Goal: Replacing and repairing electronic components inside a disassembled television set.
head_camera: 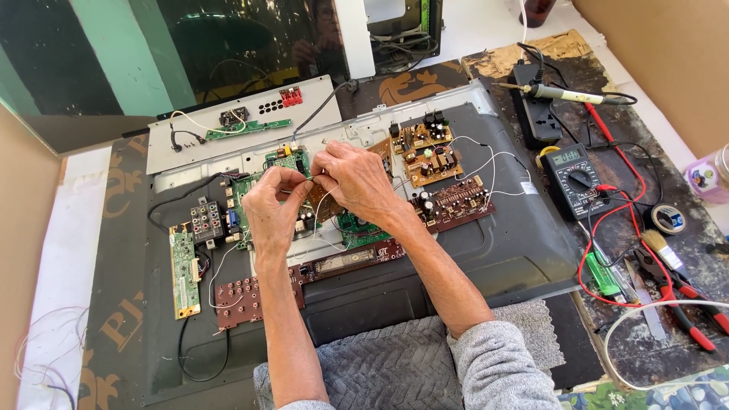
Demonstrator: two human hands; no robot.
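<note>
While both hands (315, 193) pinch it, thin white wire (325, 199) curves downward.

The big back panel (493, 250) is matt grey sheet metal, smooth. At its twelve o'clock, the brown circuit boards (434, 163) look like dull resin board studded with shiny solder and glossy plastic parts; the green board (184, 269) at nine o'clock has a slight sheen. Thin white wire (493, 163) is smooth plastic-coated. The grey cloth (395, 368) at six o'clock is coarse and textured. The tabletop (638, 334) at three o'clock is worn, scuffed, rough wood. The multimeter (577, 180) is matt black plastic.
</note>
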